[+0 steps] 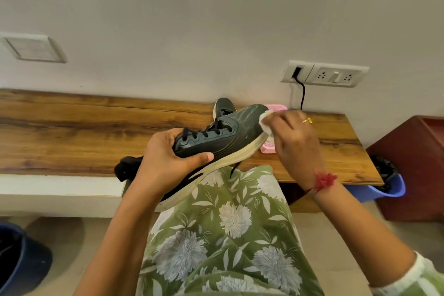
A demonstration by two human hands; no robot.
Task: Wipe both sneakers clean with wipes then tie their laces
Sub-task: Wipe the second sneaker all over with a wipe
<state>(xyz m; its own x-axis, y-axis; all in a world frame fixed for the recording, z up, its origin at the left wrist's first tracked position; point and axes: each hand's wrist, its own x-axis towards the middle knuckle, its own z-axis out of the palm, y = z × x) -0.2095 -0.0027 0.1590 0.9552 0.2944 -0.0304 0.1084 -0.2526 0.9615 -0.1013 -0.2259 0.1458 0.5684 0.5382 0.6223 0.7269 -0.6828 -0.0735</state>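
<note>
While the dark sneaker is gripped at its middle by the left hand — thumb and fingers curled round it, above the wooden bench — a white wipe is pinched against its toe by the right hand; the second sneaker is seen behind.

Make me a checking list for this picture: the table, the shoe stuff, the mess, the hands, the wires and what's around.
Surface: wooden bench top, against the wall.
Job's things: dark sneaker held off the bench, a lace end dangling; second sneaker on the bench behind it; white wipe against the held sneaker's toe.
Clutter: pink perforated box on the bench; black cloth at its front edge.
Hands: left hand grips the dark sneaker; right hand holds the wipe.
Cables: black cable runs down from the wall socket plate.
Surroundings: blue bin with black liner, reddish-brown box, dark blue bucket.
</note>
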